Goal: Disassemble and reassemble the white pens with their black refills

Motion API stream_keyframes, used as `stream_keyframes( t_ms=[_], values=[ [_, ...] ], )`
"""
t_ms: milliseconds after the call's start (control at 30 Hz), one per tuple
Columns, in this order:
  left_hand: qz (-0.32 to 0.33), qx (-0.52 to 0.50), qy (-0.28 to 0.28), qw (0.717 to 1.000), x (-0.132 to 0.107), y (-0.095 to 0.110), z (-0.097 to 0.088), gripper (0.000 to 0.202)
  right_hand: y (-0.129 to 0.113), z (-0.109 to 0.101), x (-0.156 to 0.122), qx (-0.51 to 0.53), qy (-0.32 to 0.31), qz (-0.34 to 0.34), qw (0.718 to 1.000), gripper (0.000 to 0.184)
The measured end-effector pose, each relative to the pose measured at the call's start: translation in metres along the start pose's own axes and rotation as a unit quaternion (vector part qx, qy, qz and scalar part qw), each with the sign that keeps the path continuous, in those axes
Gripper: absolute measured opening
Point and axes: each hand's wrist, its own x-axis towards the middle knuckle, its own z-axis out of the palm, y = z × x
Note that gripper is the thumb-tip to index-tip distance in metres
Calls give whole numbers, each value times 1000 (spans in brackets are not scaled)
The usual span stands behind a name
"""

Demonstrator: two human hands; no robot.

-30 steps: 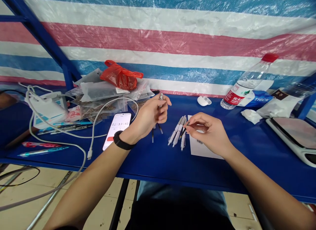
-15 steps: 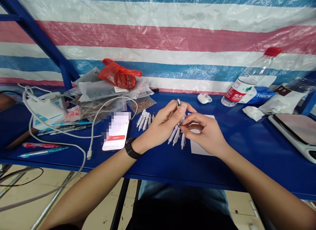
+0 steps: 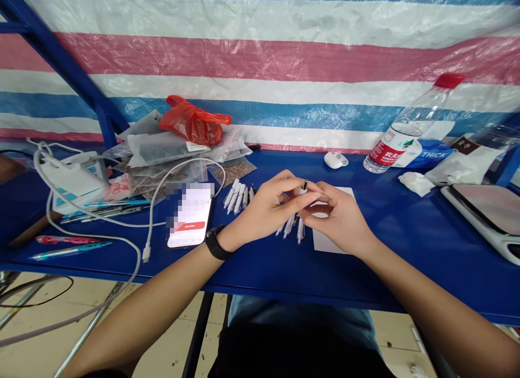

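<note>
My left hand (image 3: 266, 207) and my right hand (image 3: 337, 218) meet above the blue table (image 3: 260, 267), both pinching a white pen (image 3: 303, 189) with a dark tip. Its lower end is hidden between my fingers. Beneath my hands lies a bunch of clear-and-white pens (image 3: 290, 226), partly covered. A second group of white pens (image 3: 238, 196) lies next to my left hand. A sheet of white paper (image 3: 327, 243) lies under my right hand. A black wristband (image 3: 216, 242) circles my left wrist.
A smartphone (image 3: 189, 215) with a pixelated screen lies left of my hands. Behind it are a white charger (image 3: 73, 183), cables, and plastic bags (image 3: 158, 150). A red bag (image 3: 194, 123), earbud case (image 3: 336, 160), water bottle (image 3: 410, 129), and tablet (image 3: 483, 215) stand farther back or right.
My hands have drawn closer together over the pens. The pen has tilted between them, and its dark tip now shows at the top instead of the metal end.
</note>
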Motion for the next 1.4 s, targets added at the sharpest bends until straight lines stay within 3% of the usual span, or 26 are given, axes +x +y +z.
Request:
stream_keyframes(
  t_ms=[167,433,767,1067,1167,1300,1400],
  values=[
    [-59,-25,-1,998,-1,-6,0,25,0,-3,1,-34,-22,13,999,17],
    [-92,12,-19,995,0,-15,-3,25,10,-3,1,-70,-56,58,994,22],
    [-87,19,-27,996,0,-17,-5,38,9,-2,1,-115,-46,40,991,18],
    [-75,3,-22,997,-2,-23,0,27,9,-5,1,-136,-42,46,989,18],
    [-63,10,-27,998,-3,-19,0,18,10,-5,1,-140,-29,51,988,16],
    [-48,17,-15,999,-2,-9,-3,23,8,-3,1,-123,-33,42,991,19],
    [-56,-67,15,996,1,-1,-16,26,6,-4,3,-92,-36,36,994,29]
  ],
)
